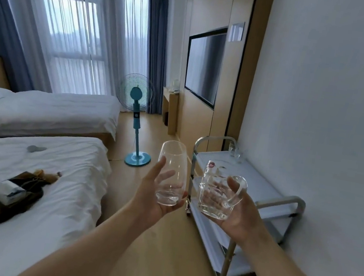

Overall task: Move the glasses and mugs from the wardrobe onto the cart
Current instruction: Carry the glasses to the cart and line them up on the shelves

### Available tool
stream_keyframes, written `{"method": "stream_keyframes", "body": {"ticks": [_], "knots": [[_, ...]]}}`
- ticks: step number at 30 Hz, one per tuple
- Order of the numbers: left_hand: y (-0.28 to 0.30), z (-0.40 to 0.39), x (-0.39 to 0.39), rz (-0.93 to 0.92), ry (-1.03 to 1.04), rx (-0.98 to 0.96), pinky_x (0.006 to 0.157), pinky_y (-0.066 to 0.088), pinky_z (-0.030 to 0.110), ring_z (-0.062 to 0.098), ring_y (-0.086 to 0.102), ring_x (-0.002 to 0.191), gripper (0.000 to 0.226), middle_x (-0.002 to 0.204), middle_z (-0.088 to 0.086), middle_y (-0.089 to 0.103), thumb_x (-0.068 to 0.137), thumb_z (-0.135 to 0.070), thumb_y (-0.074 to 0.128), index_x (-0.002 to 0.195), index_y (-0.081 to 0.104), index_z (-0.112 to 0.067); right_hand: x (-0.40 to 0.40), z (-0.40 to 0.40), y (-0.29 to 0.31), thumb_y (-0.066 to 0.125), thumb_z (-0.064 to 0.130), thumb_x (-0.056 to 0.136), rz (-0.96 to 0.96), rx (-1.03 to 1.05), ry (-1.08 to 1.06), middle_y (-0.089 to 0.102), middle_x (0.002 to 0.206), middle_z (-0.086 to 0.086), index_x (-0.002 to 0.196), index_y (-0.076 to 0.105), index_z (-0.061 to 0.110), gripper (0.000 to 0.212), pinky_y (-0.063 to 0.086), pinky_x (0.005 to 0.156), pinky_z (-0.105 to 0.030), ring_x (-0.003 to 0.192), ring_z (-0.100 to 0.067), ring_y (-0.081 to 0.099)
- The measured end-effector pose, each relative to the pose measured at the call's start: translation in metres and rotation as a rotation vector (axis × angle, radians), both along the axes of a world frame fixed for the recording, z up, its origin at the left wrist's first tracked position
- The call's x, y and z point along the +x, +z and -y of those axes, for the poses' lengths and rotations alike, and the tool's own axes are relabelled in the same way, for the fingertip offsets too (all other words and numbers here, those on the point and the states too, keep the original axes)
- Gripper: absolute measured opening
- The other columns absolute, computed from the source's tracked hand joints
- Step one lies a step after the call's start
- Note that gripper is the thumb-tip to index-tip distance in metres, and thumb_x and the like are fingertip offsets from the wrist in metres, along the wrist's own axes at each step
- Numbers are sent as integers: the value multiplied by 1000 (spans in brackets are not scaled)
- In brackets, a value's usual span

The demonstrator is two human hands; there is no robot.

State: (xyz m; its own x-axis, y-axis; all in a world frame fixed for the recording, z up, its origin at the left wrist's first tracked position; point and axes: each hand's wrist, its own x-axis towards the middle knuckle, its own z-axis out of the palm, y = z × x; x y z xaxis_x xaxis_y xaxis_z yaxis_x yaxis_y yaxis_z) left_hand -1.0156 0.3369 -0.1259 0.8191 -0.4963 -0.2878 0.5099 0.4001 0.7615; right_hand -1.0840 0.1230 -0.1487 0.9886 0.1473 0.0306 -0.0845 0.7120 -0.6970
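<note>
My left hand (156, 195) grips a clear stemless glass (172, 171) from below, held upright at mid-frame. To its right, my right hand (236, 213) holds a clear glass mug (218, 192) with a red sticker, thumb through the handle. Both are raised in front of the white cart (261, 184), which stands against the right wall. A couple of clear glasses (235, 151) stand at the far end of the cart's top shelf. The wardrobe is out of view.
Two white beds lie on the left, the near bed (52, 189) with dark clothing and a tissue pack (5, 190) on it. A teal standing fan (138, 120) stands in the aisle ahead. A wall TV (204, 66) and small desk are beyond the cart. Wooden floor runs between bed and cart.
</note>
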Motion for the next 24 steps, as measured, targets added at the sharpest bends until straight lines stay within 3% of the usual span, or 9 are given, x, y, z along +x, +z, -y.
{"method": "stream_keyframes", "body": {"ticks": [4,9,14,17,22,24], "knots": [[-16,-1,30,-36,-51,12,64,58,41,35,71,81,78,119,26,64,72,-61,79,129,60,-11,13,-11,-17,76,37,86,-31,52,-45,61,123,-16,133,58,8,58,43,108,-49,113,-34,60],[-39,5,66,-81,-132,-16,62,59,40,35,69,78,74,94,21,71,71,-59,81,122,64,-8,33,-10,-35,70,38,93,-108,56,-137,59,136,-21,139,58,6,58,48,103,-52,125,-40,58],[-55,21,106,-81,-166,-20,61,59,38,33,70,77,54,93,18,70,71,-62,80,86,82,-10,60,5,-45,82,39,82,-134,30,-193,65,131,-20,126,70,9,54,51,100,-53,120,-39,64],[-56,35,134,-70,-165,-1,60,59,39,34,69,77,60,92,20,71,66,-60,85,94,81,-7,89,22,-44,83,39,78,-119,48,-182,67,124,-18,124,71,7,57,50,102,-54,111,-37,67],[-34,67,195,1,-159,14,63,59,40,33,70,77,64,89,19,74,62,-60,87,97,80,-7,158,58,-39,60,45,96,-72,95,-146,63,118,-15,129,61,9,49,45,105,-51,107,-33,63],[-22,83,222,42,-152,43,64,59,39,33,72,77,71,91,19,75,69,-61,81,115,72,-7,187,75,-33,56,46,98,-21,82,-122,60,113,-15,128,59,9,48,46,101,-49,104,-31,60]]}}
